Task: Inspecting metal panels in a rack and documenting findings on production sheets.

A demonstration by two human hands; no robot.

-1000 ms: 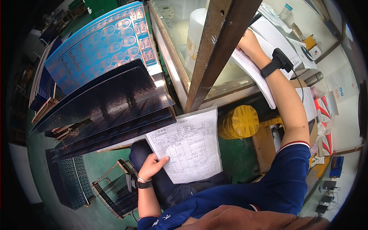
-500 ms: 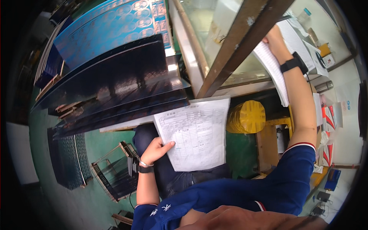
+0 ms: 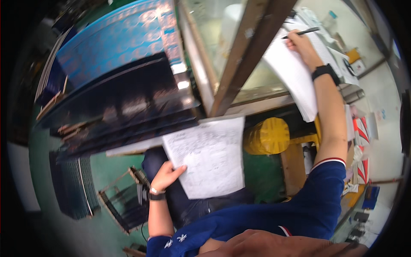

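Note:
A printed form sheet [image 3: 209, 158] hangs above my lap, its left edge pinched between the thumb and fingers of my left hand [image 3: 166, 176]. My right hand [image 3: 302, 48] reaches to the far right and grips a black pen [image 3: 305, 32]. That hand rests on a stack of white paper [image 3: 295, 81], whose near end curves down over the table's edge. The pen's tip points left, close to the paper; whether it touches cannot be made out. A wristband shows on each of my wrists.
A brown metal post [image 3: 250, 55] slants up between the sheet and the paper stack. Dark panels [image 3: 124, 94] and a blue patterned board [image 3: 124, 34] stand at the left. A yellow taped roll [image 3: 267, 136] sits below the table. A wire-sided rack [image 3: 124, 201] is on the green floor.
The whole view has shifted slightly. My right hand has turned, so the pen and its fingers now show beyond the post. My left hand keeps its hold on the sheet.

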